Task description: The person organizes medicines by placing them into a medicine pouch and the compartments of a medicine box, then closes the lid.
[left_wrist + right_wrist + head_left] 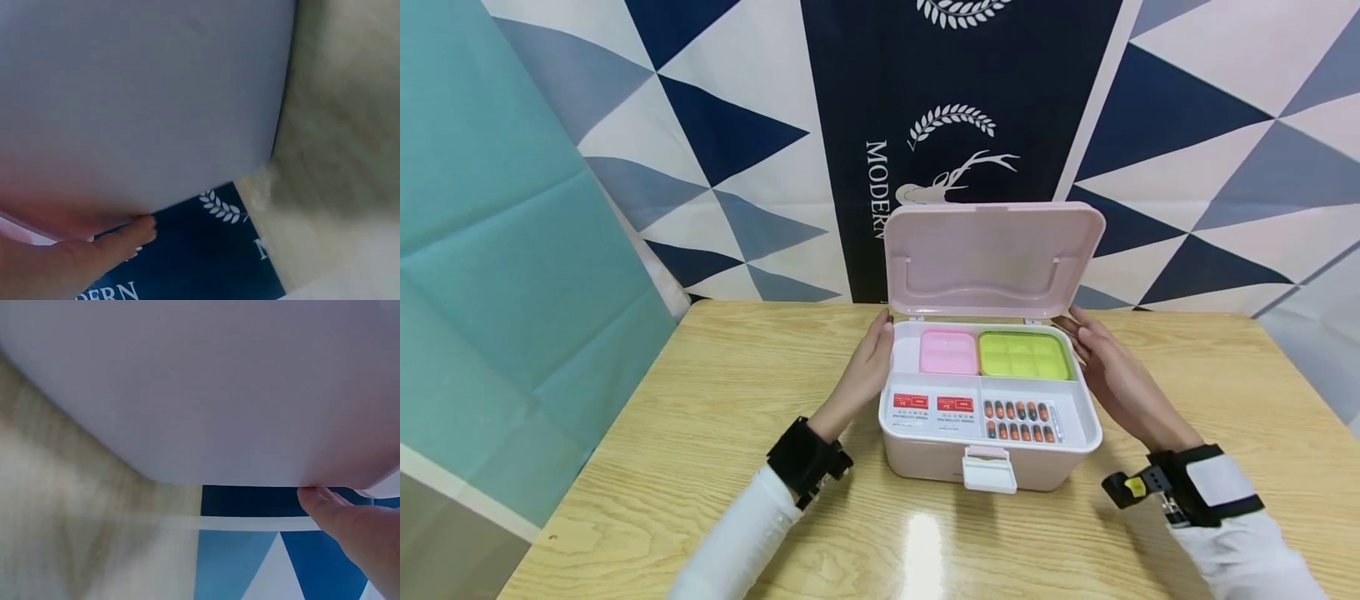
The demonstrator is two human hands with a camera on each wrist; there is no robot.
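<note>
A pale pink medicine box (925, 462) stands on the table with its lid (985, 258) raised. My left hand (868, 358) lies along the box's left side, fingertips at the back corner; the left wrist view shows its fingers (128, 240) against the wall. My right hand (1112, 375) rests against the opposite side, its fingertip (322, 501) at the rear edge in the right wrist view. In the upper tray sit a pink case (949, 352), a green case (1024, 356), two red-and-white packets (932, 414) and a blister pack of capsules (1019, 422). The white latch (989, 472) hangs down in front.
The wooden table (737, 375) extends to both sides of the box. Behind it hangs a patterned cloth (737, 142) with triangles and a dark panel, close to the lid. A teal cloth (497, 250) hangs on the left.
</note>
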